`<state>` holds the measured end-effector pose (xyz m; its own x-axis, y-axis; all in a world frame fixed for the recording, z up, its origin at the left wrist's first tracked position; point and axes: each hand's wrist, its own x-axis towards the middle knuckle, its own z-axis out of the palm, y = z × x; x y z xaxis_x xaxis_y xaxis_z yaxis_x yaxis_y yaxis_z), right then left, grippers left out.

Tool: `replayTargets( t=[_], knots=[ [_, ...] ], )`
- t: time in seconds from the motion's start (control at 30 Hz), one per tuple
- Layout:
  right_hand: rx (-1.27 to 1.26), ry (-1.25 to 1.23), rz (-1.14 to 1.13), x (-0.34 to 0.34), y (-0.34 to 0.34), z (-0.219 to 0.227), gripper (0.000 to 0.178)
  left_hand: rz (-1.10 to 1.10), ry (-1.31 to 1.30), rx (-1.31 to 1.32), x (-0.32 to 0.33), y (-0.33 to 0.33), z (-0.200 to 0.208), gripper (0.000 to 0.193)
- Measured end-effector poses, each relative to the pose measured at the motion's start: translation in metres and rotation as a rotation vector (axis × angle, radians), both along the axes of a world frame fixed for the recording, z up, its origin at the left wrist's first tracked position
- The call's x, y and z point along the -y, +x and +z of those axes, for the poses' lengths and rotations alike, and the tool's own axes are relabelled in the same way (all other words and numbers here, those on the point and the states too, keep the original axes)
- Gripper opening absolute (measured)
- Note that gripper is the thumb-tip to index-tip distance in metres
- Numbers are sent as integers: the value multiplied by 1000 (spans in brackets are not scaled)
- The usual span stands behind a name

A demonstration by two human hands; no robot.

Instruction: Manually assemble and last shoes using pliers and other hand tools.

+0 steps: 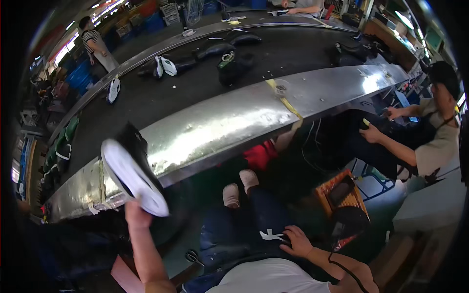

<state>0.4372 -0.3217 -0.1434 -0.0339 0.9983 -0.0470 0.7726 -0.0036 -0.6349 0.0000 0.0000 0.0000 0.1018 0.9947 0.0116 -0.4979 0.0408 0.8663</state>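
At the left, my left hand (137, 215) grips a dark ankle-high shoe (137, 149) by one end of its white sole (133, 176). The shoe is raised beside the metal edge of the bench, sole turned toward me. On my right thigh, my right hand (298, 241) lies with curled fingers at the end of a small white forked piece (271, 236). Its fingers seem closed on that piece; its exact kind is unclear.
Dark shoes (215, 50) and white-soled shoes (168, 66) lie on the long black belt (195, 93), behind a metal edge (220, 129). A wooden stool (320, 195) stands right, near a seated co-worker (430, 122). Scissors (194, 256) lie beside my left thigh.
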Motion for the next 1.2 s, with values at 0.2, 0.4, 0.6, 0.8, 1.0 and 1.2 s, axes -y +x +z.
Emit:
replayTargets(
  t=[0.2,0.4,0.6,0.8,1.0,1.2],
  knots=[
    [247,-89,-5,51,-25,63,53,-303,-22,-250,194,95,-44,98],
    [27,-286,-151,55,4,81,57,-512,-29,-888,254,164,-110,109],
    [-619,-473,-439,88,24,67,39,-644,398,-1659,223,208,-46,106],
    [-780,-334,-417,87,-5,66,28,-760,131,-1348,163,272,-75,77],
    [-229,-231,-162,70,-20,112,23,-662,383,-754,173,206,-89,51],
    [-502,-308,93,44,-44,144,22,-589,368,-628,207,157,-22,61]
  ],
)
